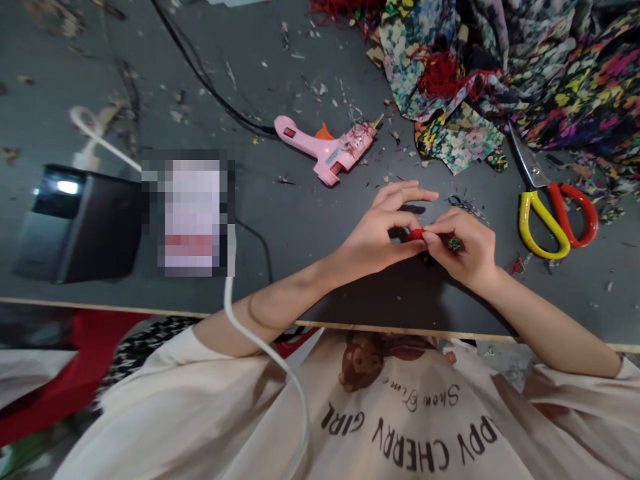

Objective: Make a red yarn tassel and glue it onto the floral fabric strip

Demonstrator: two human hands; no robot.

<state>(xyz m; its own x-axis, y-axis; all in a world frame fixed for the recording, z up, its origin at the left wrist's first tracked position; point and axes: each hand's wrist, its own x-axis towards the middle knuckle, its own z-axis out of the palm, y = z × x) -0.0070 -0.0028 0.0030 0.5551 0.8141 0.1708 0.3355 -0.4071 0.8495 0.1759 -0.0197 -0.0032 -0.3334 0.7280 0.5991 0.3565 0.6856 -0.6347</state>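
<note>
My left hand (383, 230) and my right hand (463, 243) meet above the table near its front edge. Between their fingertips is a small red piece (416, 235), which looks like cloth or yarn. The left thumb and index finger pinch it, while the other left fingers stretch outward. At its right end the right thumb and index finger close on it. A bit of green patterned material (454, 244) shows by the right fingers; whether it is joined to the red piece is hidden. A pink glue gun (330, 150) lies beyond my left hand, wrapped with stray threads at its nozzle end.
Scissors (543, 193) with yellow and red handles lie right of my hands. Floral fabric (460, 60) with red threads is heaped at the back right. A dark box-like device (85, 223) and a blurred-out phone-like object (193, 213) sit left. A white cable (265, 340) crosses my left forearm.
</note>
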